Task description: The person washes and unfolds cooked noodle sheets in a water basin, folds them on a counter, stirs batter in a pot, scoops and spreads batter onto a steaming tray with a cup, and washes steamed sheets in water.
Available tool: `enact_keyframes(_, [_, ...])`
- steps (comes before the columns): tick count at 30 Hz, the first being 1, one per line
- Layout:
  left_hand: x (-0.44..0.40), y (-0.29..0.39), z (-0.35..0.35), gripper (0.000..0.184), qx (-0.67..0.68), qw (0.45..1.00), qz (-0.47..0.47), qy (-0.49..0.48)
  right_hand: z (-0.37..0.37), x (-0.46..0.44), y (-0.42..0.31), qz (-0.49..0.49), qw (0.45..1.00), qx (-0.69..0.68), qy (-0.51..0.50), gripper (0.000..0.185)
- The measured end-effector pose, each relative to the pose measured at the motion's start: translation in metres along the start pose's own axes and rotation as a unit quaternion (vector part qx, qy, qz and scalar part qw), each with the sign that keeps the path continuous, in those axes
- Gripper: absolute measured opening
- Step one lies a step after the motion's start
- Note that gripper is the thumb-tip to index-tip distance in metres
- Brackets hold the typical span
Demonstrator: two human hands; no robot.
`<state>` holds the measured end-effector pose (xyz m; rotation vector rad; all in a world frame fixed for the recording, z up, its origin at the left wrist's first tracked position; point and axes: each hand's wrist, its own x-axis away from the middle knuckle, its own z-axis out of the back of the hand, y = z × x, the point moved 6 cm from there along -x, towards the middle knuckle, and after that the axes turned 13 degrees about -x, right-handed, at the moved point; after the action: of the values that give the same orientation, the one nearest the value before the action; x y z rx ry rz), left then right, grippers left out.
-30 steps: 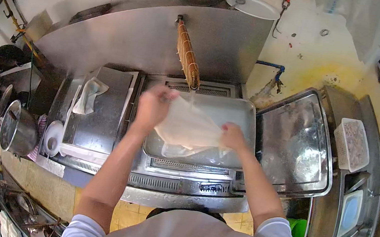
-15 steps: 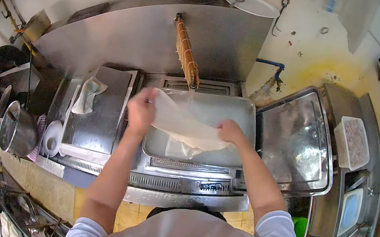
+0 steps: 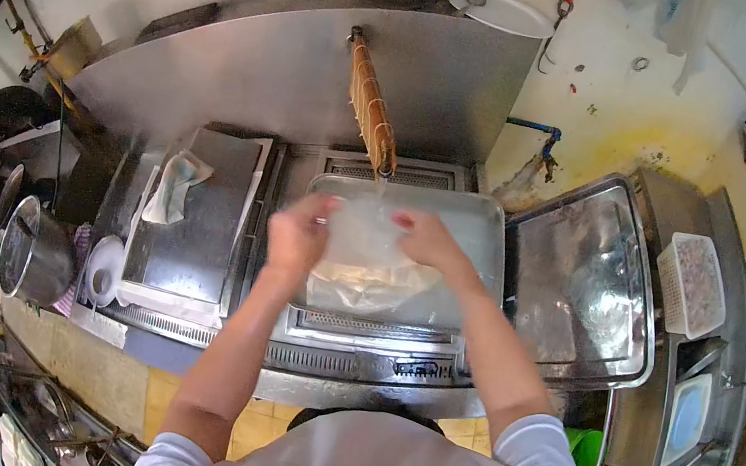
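A thin, wet white cloth (image 3: 370,279) hangs over a shallow metal tray (image 3: 479,297) of cloudy water, its lower part bunched in the water. My left hand (image 3: 298,235) grips the cloth's upper left corner, fingers closed. At the upper right corner, my right hand (image 3: 428,241) pinches it between the fingertips. Motion blurs both hands and the stretch of cloth between them. Just beyond, a spout (image 3: 372,113) wrapped in tan material with ties slopes down from the back panel, and water runs from its end into the tray.
A large metal tray (image 3: 573,288) leans at the right, beside a white basket (image 3: 691,284) of pale pieces. On the left, a folded cloth (image 3: 176,188) lies on a steel lid (image 3: 191,246). A pot (image 3: 35,253) and white plate (image 3: 104,270) stand farther left.
My hands have come closer together, the right one moving left and slightly up. The cloth, spread sideways before, now hangs narrower between them, its lower part gathered in the tray.
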<state>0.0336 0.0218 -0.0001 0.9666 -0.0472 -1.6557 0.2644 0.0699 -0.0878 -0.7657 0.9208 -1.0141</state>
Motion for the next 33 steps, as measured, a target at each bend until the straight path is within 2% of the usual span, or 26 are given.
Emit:
enact_keyframes(1, [0.003,0.014,-0.011,0.039,0.002,0.999,-0.051,-0.009,-0.024,-0.009,-0.034,0.028,0.991,-0.132,0.014,0.023])
enact_keyframes(2, [0.001,0.019,-0.007,0.039,0.017,0.998,-0.059,-0.007,-0.038,-0.014,-0.055,0.056,0.963,-0.262,0.03,0.023])
enact_keyframes(4, [-0.011,0.029,0.007,0.038,0.048,0.995,-0.083,-0.008,-0.052,0.0,-0.033,-0.057,0.985,-0.14,-0.077,0.02])
enact_keyframes(5, [-0.023,0.008,0.025,0.036,0.056,0.995,-0.063,0.053,-0.057,0.015,-0.017,-0.116,0.982,-0.078,-0.128,0.019])
enact_keyframes(7, [-0.04,-0.014,0.074,0.013,0.026,0.988,0.107,0.105,-0.034,0.052,0.128,-0.156,0.985,-0.067,0.013,0.025])
enact_keyframes(9, [-0.012,-0.067,0.049,0.011,-0.026,0.991,0.06,0.113,0.019,0.069,0.1,-0.151,0.984,0.093,0.009,0.022])
enact_keyframes(11, [0.034,-0.095,-0.002,0.015,-0.104,0.987,0.122,0.027,0.02,0.085,0.072,-0.094,0.972,0.212,0.041,0.02])
enact_keyframes(13, [0.086,-0.109,-0.067,0.019,-0.151,0.972,0.105,-0.15,0.012,0.098,0.066,-0.042,0.956,0.289,0.036,0.017])
enact_keyframes(15, [0.123,-0.095,-0.109,0.021,-0.164,0.959,-0.009,-0.233,-0.008,0.105,0.078,0.002,0.948,0.317,-0.01,0.015])
enact_keyframes(18, [0.132,-0.095,-0.147,0.015,-0.129,0.948,-0.056,-0.284,-0.005,0.111,0.124,-0.229,0.902,0.337,-0.139,0.023])
enact_keyframes(20, [0.099,-0.073,-0.144,0.013,-0.023,0.965,0.006,-0.261,0.003,0.085,0.112,-0.242,0.92,0.291,-0.105,0.023])
enact_keyframes(22, [0.053,-0.039,-0.132,0.011,0.037,0.968,0.046,-0.242,0.004,0.045,0.064,-0.17,0.974,0.146,-0.021,0.022])
enact_keyframes(23, [0.034,-0.023,-0.124,0.012,0.044,0.969,0.054,-0.237,0.002,0.025,0.027,-0.087,0.995,0.02,0.046,0.021])
enact_keyframes(25, [0.013,-0.002,-0.104,0.016,0.127,0.983,0.026,-0.127,-0.022,-0.004,-0.012,-0.096,0.972,-0.212,0.028,0.021])
enact_keyframes(26, [0.006,0.006,-0.092,0.019,0.168,0.983,0.011,-0.07,-0.03,-0.002,-0.011,-0.12,0.982,-0.147,-0.014,0.021])
enact_keyframes(28, [-0.012,-0.008,-0.051,0.03,0.081,0.995,0.029,-0.042,-0.048,0.007,0.0,-0.166,0.981,-0.014,-0.097,0.021])
enact_keyframes(30, [-0.024,-0.023,0.002,0.036,0.066,0.995,0.071,-0.013,-0.018,0.024,0.033,-0.09,0.988,0.063,-0.106,0.022])
enact_keyframes(31, [-0.02,-0.059,0.004,0.034,0.084,0.992,0.087,0.039,0.004,0.034,0.061,-0.119,0.983,0.093,-0.105,0.022])
enact_keyframes(32, [-0.013,-0.075,0.016,0.012,0.056,0.992,0.084,0.077,0.023,0.042,0.081,-0.148,0.976,0.122,-0.102,0.023])
enact_keyframes(33, [-0.009,-0.076,0.017,0.014,0.042,0.991,0.106,0.064,0.033,0.045,0.088,-0.169,0.963,0.175,-0.117,0.022])
